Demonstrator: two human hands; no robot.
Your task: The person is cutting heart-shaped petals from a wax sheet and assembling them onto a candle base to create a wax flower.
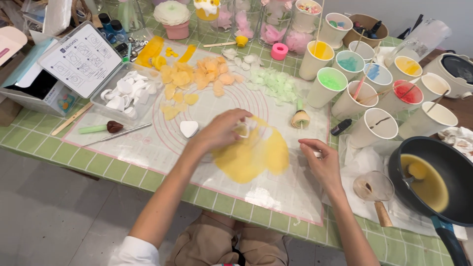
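Hands over yellow sheet on baking mat.

Left hand (222, 130) curled down onto a small white cutter (245, 129), fingers closed round it, blurred, pressed at the 11 o'clock edge of the yellow sheet (253, 156). Sheet flat on the mat (162, 143), long axis from 7 o'clock to 1 o'clock, spread directly below and toward 4 o'clock from that grip. Right hand (322, 162) resting at 3 o'clock of the sheet, just beside its edge, fingers loosely bent; cannot tell whether anything small is pinched there. Left hand nearer, already on the sheet. White heart shape (188, 128) at 9 o'clock of the left hand, apart. Dark pan (443, 207) with yellow liquid far toward 3 o'clock.
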